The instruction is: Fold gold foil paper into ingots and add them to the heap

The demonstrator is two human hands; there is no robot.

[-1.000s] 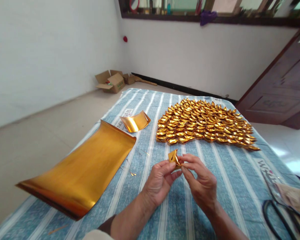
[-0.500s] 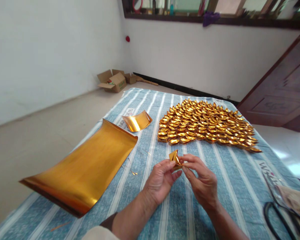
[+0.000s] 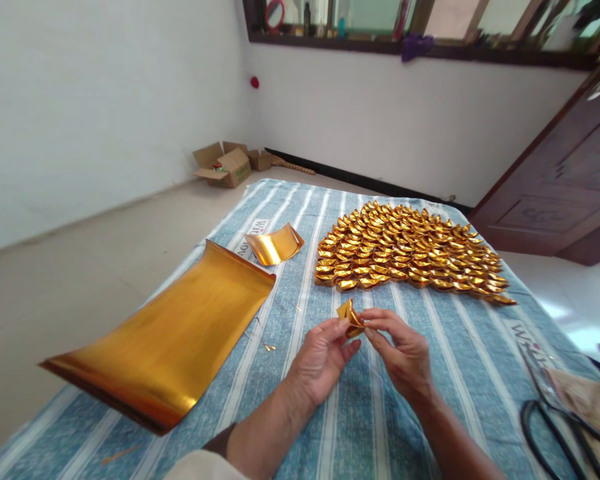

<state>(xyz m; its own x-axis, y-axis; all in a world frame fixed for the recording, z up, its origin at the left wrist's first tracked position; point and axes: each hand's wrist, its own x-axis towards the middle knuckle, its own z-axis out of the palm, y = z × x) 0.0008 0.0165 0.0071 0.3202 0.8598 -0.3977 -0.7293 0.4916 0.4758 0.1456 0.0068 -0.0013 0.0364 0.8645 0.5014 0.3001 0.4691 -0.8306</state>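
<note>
A small piece of folded gold foil paper (image 3: 349,313) is held between my two hands above the striped cloth. My left hand (image 3: 325,357) pinches its left side, thumb on top and fingers beneath. At its right edge my right hand (image 3: 399,350) grips the paper between thumb and fingertips. Beyond my hands, many boat-shaped folded gold paper ingots (image 3: 405,250) lie in tight overlapping rows. To the left rest a large curling stack of gold foil sheets (image 3: 175,333) and a smaller curved stack of gold foil pieces (image 3: 276,245).
Black-handled scissors (image 3: 555,420) lie at the right edge beside a beige cloth-like item (image 3: 580,393). Small gold scraps (image 3: 270,347) dot the blue striped cloth (image 3: 260,400). An open cardboard box (image 3: 225,167) stands on the floor at the back left, and a wooden door (image 3: 555,173) at the right.
Both hands keep hold of the folded paper, and its top looks slightly more opened and bent. My right fingers have shifted a little. The camera view has tilted slightly.
</note>
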